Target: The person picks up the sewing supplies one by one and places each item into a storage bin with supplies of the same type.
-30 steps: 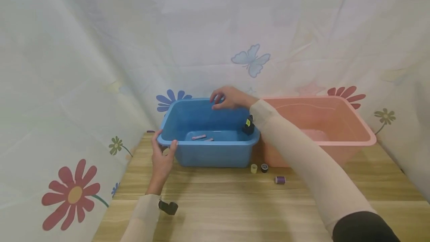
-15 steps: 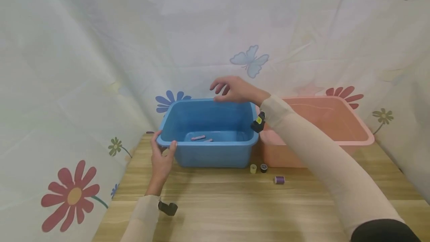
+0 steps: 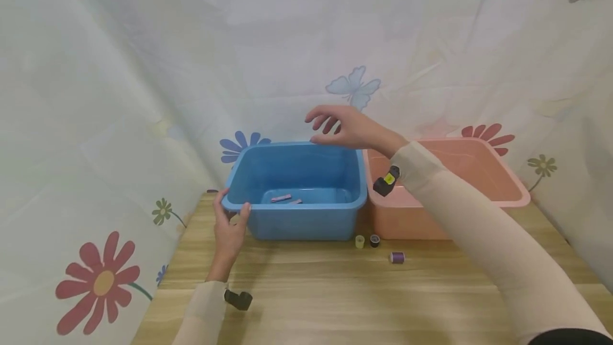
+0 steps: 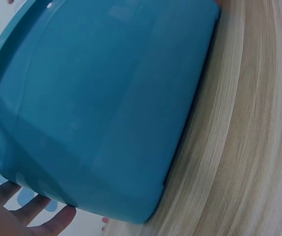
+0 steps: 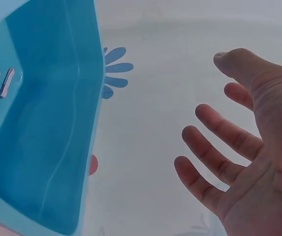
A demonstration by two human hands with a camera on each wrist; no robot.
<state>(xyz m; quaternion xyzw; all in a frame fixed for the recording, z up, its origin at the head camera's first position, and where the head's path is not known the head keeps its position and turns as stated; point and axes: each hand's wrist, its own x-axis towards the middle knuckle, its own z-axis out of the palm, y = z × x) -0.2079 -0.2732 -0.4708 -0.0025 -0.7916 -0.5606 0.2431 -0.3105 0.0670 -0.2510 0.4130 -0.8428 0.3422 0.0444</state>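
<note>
Tub (image 3: 301, 223): blue, by table's (image 3: 311, 302) far-left corner
Left hand (image 3: 229, 234): gripping its near-left corner
Right hand (image 3: 355, 128): loosely curved, empty, near its far-right corner

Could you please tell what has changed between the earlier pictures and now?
The right hand has risen and moved to the right; nothing was visibly taken or let go. The left hand stays at the blue tub's near left corner; the pink strips and purple spool look unmoved.

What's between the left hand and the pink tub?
The head view shows the blue tub: the left hand holds its near-left corner, and the pink tub stands to its right.
</note>
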